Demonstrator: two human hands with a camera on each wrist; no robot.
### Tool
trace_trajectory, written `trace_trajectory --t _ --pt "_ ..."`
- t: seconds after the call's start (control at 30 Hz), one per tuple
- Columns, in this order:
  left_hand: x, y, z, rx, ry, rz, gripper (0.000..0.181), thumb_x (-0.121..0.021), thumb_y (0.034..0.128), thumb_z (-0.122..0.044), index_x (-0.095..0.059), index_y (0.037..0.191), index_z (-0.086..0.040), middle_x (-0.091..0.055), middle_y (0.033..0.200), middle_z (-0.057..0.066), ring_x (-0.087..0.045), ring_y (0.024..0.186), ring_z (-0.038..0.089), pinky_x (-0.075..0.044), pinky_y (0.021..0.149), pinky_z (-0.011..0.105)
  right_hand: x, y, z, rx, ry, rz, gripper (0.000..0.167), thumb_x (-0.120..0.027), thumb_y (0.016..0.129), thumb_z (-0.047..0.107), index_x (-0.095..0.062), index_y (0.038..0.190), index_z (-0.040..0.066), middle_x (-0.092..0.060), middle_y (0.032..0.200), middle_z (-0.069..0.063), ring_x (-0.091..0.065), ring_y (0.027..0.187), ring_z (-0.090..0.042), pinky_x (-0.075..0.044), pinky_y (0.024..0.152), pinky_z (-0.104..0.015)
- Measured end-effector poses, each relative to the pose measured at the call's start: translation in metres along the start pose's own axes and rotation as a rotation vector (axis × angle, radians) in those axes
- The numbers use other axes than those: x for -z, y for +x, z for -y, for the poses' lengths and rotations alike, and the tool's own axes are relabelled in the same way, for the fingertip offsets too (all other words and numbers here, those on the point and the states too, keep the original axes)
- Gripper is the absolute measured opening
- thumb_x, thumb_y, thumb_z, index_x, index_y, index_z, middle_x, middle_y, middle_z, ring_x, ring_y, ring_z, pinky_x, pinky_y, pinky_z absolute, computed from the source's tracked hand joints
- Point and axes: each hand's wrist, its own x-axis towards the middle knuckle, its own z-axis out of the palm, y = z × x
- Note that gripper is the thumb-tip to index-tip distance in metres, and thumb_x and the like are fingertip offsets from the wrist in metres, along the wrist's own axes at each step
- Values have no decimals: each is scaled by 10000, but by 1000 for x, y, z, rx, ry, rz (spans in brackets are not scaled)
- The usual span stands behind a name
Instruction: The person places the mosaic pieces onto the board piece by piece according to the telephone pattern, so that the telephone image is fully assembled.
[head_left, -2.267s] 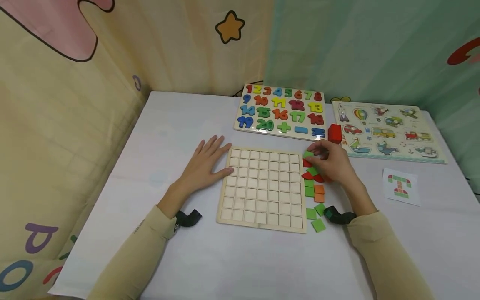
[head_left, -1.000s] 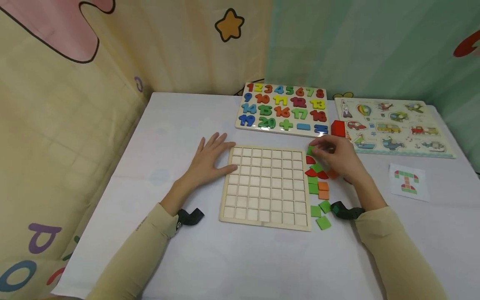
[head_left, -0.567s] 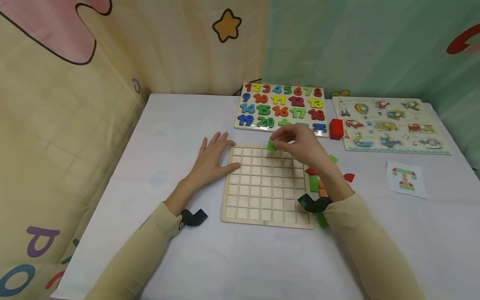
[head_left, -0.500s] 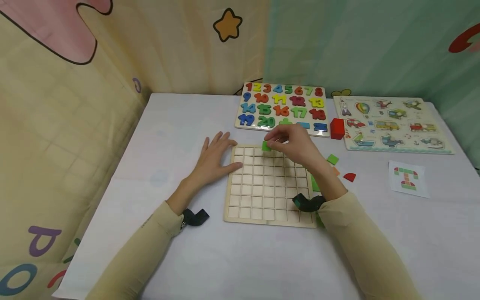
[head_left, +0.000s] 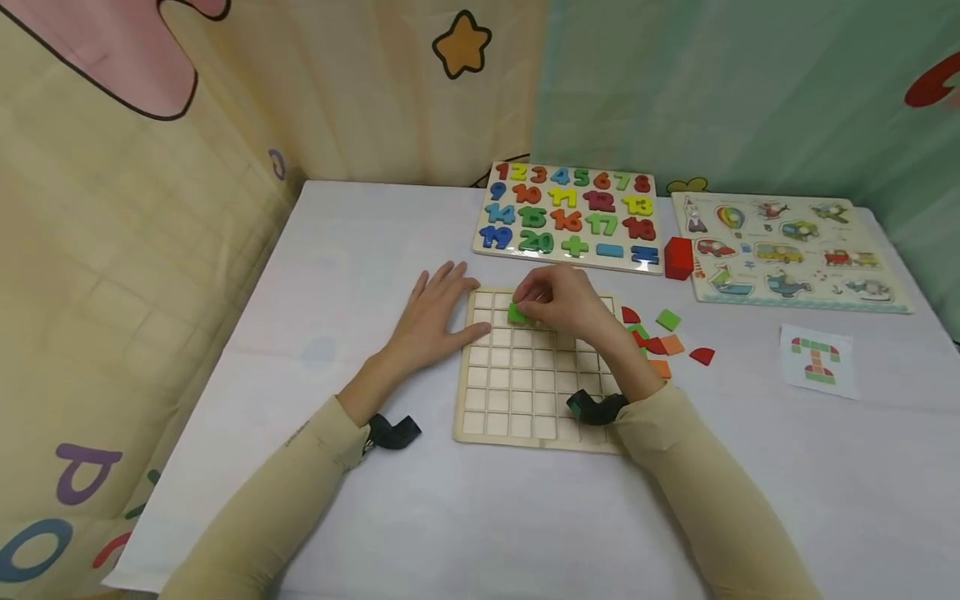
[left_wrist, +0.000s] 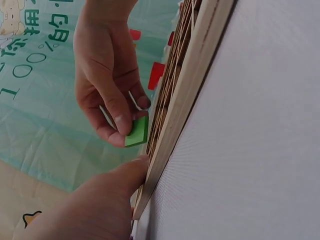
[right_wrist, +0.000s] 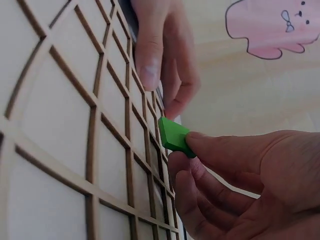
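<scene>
A wooden grid board (head_left: 501, 441) with square cells lies on the white table. My right hand (head_left: 564, 304) pinches a green square tile (head_left: 517, 314) between thumb and fingertips over the board's upper left cells. The right wrist view shows the tile (right_wrist: 175, 136) tilted in the right hand's (right_wrist: 235, 175) grip, close to the grid. My left hand (head_left: 431, 321) lies with fingers spread at the board's left edge, its thumb on the frame. In the left wrist view the left thumb (left_wrist: 131, 172) touches the board's side, near the green tile (left_wrist: 137, 132).
Red pieces (head_left: 702, 357), orange tiles (head_left: 672, 343) and green tiles (head_left: 667, 320) lie right of the board, partly behind the right arm. Farther back are a number puzzle (head_left: 568, 265), a red block (head_left: 678, 258) and a vehicle picture board (head_left: 806, 301). A patterned card (head_left: 819, 362) lies at the right.
My right hand has moved left from the loose pieces to over the board, carrying a green tile. My left hand has stayed at the board's left edge.
</scene>
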Motion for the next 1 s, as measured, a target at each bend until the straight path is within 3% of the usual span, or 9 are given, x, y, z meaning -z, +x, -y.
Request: trace_trajectory --t 0.3,0.8,1.0 --pt "0 3 0 -5 7 5 696 -657 976 -572 -528 1490 -121 -307 1727 127 -158 1642 307 -27 1343 540 -10 -2 4 18 -19 -7 71 -751 981 107 -755 1028 54 -752 951 -103 -686 866 -246 -561 822 -385" --pt "-1 -1 1 -11 3 -7 686 -660 979 -561 -524 1486 -118 -310 1726 129 -158 1643 300 -24 1345 524 -7 -2 4 23 -16 137 51 -757 971 91 -751 1011 59 -736 907 -66 -641 818 -197 -511 792 -327" --pt "-1 0 0 -8 8 -1 688 -648 980 -566 -524 1490 -121 -307 1727 128 -150 1644 297 -22 1345 523 -12 0 5 33 -18 109 48 -769 964 95 -756 999 65 -748 906 -59 -665 815 -190 -532 791 -318"
